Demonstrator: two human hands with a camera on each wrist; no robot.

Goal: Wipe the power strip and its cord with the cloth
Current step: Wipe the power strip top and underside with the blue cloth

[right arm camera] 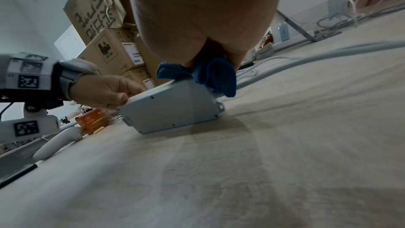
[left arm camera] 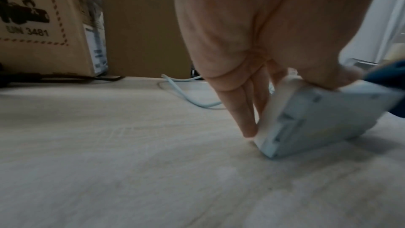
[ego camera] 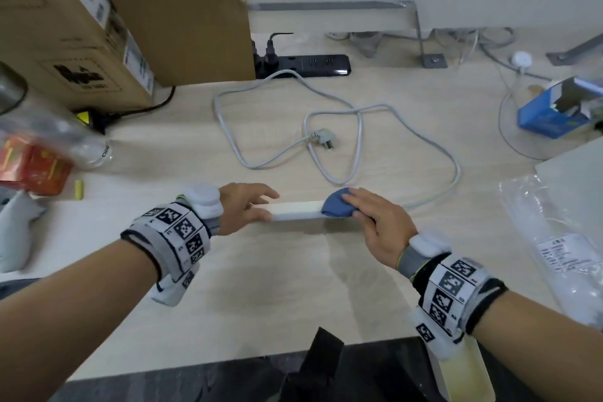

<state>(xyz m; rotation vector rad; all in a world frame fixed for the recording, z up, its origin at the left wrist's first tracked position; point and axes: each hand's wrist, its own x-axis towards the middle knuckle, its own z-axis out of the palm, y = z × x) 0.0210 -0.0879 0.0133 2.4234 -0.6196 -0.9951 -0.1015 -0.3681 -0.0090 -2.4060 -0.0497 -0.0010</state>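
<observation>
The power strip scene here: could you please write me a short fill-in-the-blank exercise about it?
1. The cloth pressed on the white power strip is ____ in colour.
2. The strip's far-left end is held by the ____ hand.
3. The white strip stands tilted on its long ____, not flat.
4. The plug of its grey cord lies ____ on the table.

Missing words: blue; left; edge; unplugged

Power strip (ego camera: pixel 297 210): smooth matt white plastic. Cord (ego camera: pixel 359 127): smooth pale grey sheath. Cloth (ego camera: pixel 337 206): soft blue fabric, fuzzy nap. Table (ego camera: pixel 277 287): pale wood-grain, matt. Boxes (ego camera: pixel 81 26): brown cardboard, dull, paper labels. Black strip (ego camera: pixel 313 65): glossy plastic. Bag (ego camera: pixel 554 238): clear crinkled plastic film.
</observation>
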